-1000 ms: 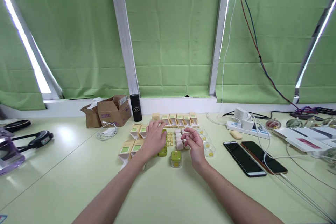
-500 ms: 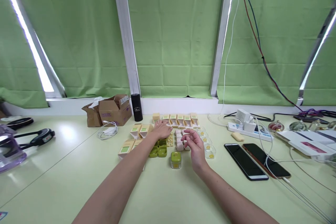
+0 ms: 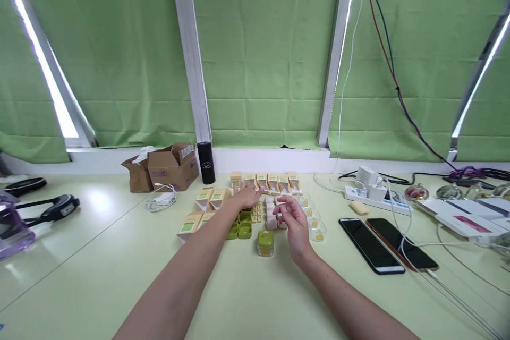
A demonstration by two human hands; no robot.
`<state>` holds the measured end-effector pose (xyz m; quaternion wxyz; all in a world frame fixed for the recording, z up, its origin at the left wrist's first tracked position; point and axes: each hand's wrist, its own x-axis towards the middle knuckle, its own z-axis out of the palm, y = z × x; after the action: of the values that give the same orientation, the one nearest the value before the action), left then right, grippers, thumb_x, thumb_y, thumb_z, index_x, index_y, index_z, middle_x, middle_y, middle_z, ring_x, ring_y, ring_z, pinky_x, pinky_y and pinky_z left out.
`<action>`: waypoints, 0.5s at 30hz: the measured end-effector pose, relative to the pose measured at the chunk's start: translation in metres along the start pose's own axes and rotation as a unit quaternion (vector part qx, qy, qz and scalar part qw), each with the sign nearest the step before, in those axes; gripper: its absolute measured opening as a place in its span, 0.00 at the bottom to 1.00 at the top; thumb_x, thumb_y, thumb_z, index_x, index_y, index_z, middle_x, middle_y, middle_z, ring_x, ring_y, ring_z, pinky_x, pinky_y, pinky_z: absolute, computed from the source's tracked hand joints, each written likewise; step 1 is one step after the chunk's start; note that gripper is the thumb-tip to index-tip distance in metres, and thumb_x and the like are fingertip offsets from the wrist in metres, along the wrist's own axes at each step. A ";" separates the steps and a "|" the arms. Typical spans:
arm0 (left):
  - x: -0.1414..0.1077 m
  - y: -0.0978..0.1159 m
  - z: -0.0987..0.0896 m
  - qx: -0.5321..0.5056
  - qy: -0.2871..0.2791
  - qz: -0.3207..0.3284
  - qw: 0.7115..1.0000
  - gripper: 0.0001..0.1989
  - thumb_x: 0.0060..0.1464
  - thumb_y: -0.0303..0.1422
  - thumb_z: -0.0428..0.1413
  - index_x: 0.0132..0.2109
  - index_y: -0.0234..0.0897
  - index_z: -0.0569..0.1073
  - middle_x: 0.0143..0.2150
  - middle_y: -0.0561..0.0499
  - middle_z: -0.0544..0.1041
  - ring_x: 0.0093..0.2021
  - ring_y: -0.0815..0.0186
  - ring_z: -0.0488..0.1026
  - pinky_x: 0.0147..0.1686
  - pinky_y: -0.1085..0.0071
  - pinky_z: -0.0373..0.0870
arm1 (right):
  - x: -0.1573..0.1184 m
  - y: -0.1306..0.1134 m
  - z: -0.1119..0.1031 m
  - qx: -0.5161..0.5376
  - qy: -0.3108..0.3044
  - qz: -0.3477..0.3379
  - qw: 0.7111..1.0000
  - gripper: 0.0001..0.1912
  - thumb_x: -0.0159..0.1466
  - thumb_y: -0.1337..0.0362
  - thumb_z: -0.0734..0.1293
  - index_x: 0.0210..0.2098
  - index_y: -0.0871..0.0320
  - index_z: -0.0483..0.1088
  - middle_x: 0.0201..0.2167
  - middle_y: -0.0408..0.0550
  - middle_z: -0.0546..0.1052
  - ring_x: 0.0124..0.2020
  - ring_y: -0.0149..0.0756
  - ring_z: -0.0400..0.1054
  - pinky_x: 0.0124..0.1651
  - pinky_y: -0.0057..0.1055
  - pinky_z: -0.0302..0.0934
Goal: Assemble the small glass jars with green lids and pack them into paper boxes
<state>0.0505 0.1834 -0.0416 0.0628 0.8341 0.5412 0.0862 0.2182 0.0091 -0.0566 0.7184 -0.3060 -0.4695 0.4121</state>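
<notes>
My left hand (image 3: 247, 196) reaches forward with its fingers stretched and slightly apart, near the open-topped small cardboard boxes (image 3: 272, 183) at the back. Beneath its wrist are green square lids (image 3: 244, 230), partly hidden. Small yellow pieces (image 3: 257, 212) lie in rows just right of them. My right hand (image 3: 294, 220) hovers with loosely curled fingers, nothing visible in it, by the pale pink blocks (image 3: 271, 222). Clear square containers (image 3: 317, 231) with yellow spots stand to its right. A clear jar with a green lid (image 3: 265, 243) stands in front, between my forearms.
More small boxes (image 3: 188, 224) lie left of my left arm. Behind stand a brown carton (image 3: 175, 167) and a black tumbler (image 3: 206, 163). Two phones (image 3: 372, 247), a power strip (image 3: 382, 203) and loose cables are on the right. A white charger cable (image 3: 162, 199) lies coiled on the left.
The whole view has shifted slightly. My left hand's fingers tilt a little more over the back boxes, and my right hand keeps nearly the same pose. No object has visibly moved.
</notes>
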 end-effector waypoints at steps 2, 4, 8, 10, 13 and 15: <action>-0.002 -0.001 -0.006 -0.002 0.018 -0.013 1.000 0.41 0.70 0.59 0.32 0.61 0.38 0.78 0.70 0.34 0.72 0.75 0.33 0.58 0.70 0.26 0.44 | 0.000 0.001 0.000 0.003 0.001 -0.001 1.000 0.15 0.64 0.53 0.72 0.46 0.53 0.75 0.31 0.45 0.79 0.31 0.36 0.68 0.34 0.32 0.60; -0.005 -0.003 -0.014 -0.005 0.042 -0.012 0.999 0.38 0.71 0.56 0.32 0.59 0.40 0.79 0.71 0.37 0.71 0.74 0.35 0.60 0.71 0.28 0.46 | 0.000 0.000 0.000 0.004 0.002 0.000 1.000 0.15 0.63 0.52 0.72 0.46 0.53 0.75 0.31 0.45 0.79 0.31 0.36 0.68 0.34 0.32 0.60; -0.012 -0.008 -0.030 -0.008 0.101 0.010 0.995 0.32 0.73 0.49 0.35 0.58 0.37 0.77 0.70 0.36 0.68 0.69 0.43 0.67 0.73 0.37 0.52 | 0.000 -0.002 0.000 0.004 0.001 0.010 1.000 0.16 0.63 0.51 0.72 0.46 0.53 0.75 0.31 0.45 0.79 0.31 0.36 0.67 0.34 0.32 0.60; -0.018 -0.010 -0.035 -0.011 0.132 0.029 0.991 0.27 0.74 0.45 0.38 0.60 0.37 0.75 0.71 0.37 0.66 0.69 0.46 0.67 0.74 0.42 0.52 | 0.000 -0.003 0.000 0.005 0.002 0.008 1.000 0.16 0.63 0.51 0.72 0.46 0.53 0.75 0.31 0.45 0.79 0.31 0.36 0.67 0.34 0.32 0.60; -0.033 -0.011 -0.038 -0.018 0.168 0.052 0.984 0.23 0.73 0.41 0.40 0.64 0.35 0.70 0.73 0.35 0.62 0.72 0.48 0.64 0.76 0.46 0.54 | 0.002 -0.005 -0.001 -0.003 0.003 0.001 1.000 0.16 0.63 0.51 0.72 0.46 0.53 0.75 0.31 0.45 0.79 0.32 0.37 0.68 0.35 0.32 0.61; -0.047 -0.009 -0.038 -0.021 0.188 0.069 0.980 0.23 0.73 0.39 0.41 0.66 0.34 0.67 0.72 0.34 0.62 0.73 0.48 0.62 0.76 0.45 0.55 | 0.004 -0.005 -0.002 -0.014 0.004 -0.002 1.000 0.16 0.63 0.51 0.72 0.46 0.53 0.75 0.31 0.44 0.79 0.31 0.37 0.68 0.35 0.32 0.61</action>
<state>0.0156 0.1443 -0.0099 -0.0285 0.8370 0.4825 0.2565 0.2222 0.0103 -0.0515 0.7170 -0.3165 -0.4728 0.4028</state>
